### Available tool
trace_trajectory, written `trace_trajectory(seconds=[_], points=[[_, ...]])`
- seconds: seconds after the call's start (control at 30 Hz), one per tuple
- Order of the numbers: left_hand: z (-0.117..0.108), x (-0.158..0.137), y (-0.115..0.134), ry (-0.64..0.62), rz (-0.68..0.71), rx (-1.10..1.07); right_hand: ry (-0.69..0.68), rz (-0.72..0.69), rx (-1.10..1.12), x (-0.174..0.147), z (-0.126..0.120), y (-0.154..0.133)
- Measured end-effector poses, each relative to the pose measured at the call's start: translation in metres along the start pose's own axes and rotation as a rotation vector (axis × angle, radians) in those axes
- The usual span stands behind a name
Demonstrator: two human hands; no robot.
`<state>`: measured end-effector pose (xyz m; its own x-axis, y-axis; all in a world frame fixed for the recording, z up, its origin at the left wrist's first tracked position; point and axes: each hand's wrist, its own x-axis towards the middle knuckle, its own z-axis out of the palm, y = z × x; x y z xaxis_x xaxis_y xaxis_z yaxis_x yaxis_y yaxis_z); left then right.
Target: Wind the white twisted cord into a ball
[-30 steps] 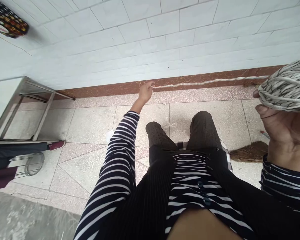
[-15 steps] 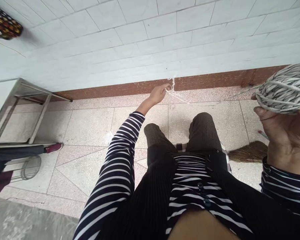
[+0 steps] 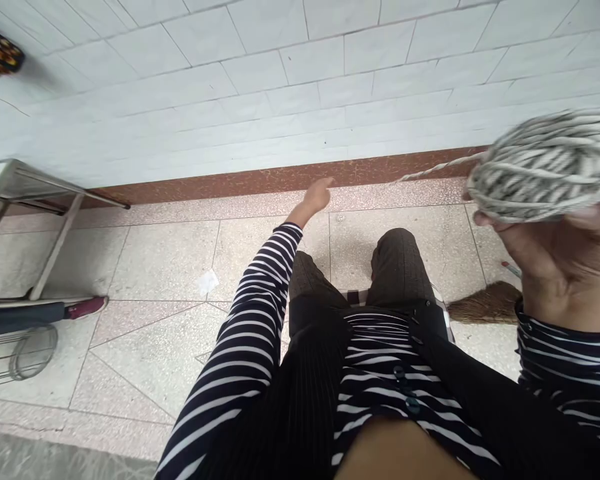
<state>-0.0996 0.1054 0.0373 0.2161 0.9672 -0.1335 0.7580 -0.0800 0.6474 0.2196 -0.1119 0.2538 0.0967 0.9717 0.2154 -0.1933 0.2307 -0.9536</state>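
My right hand holds up a large ball of grey-and-white yarn on the right side of the view, palm and fingers wrapped under and around it. From the ball's left side a strand of yarn stretches leftward in front of the brown skirting and fades out well short of my other hand. My left hand is extended forward near the foot of the wall, index finger pointing out and the other fingers loosely curled. No yarn shows in it.
A white tiled wall with a brown skirting runs ahead. At left are a metal-legged table, another person's leg and shoe, and a wire basket. A broom head lies at right; a white scrap is on the floor.
The yarn end at my left hand has left it, and the strand now hangs nearer the ball. My right hand and the ball have shifted left in view.
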Motion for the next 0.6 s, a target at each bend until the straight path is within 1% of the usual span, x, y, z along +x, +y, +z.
trace_trajectory(seconds=[0.07, 0.13, 0.2, 0.27, 0.33, 0.43, 0.53, 0.6], points=[[0.023, -0.018, 0.024, -0.111, 0.130, -0.204, -0.114, 0.066, -0.013, 0.007, 0.006, 0.011], [0.040, -0.041, 0.050, -0.179, 0.240, -0.476, -0.243, 0.142, 0.000, 0.019, 0.012, 0.028], [0.046, -0.065, 0.074, -0.205, 0.294, -0.706, -0.303, 0.252, 0.018, 0.032, 0.018, 0.047], [0.044, -0.090, 0.090, -0.230, 0.301, -0.833, -0.309, 0.289, -0.017, 0.042, 0.022, 0.063], [0.038, -0.111, 0.094, -0.245, 0.290, -0.846, -0.298, 0.259, -0.072, 0.050, 0.022, 0.076], [0.031, -0.135, 0.083, -0.209, 0.262, -0.713, -0.274, 0.195, -0.142, 0.054, 0.015, 0.092], [0.031, -0.147, 0.066, -0.140, 0.202, -0.533, -0.264, 0.143, -0.210, 0.054, 0.011, 0.103], [0.035, -0.152, 0.060, -0.121, 0.155, -0.448, -0.274, 0.106, -0.236, 0.053, 0.013, 0.108]])
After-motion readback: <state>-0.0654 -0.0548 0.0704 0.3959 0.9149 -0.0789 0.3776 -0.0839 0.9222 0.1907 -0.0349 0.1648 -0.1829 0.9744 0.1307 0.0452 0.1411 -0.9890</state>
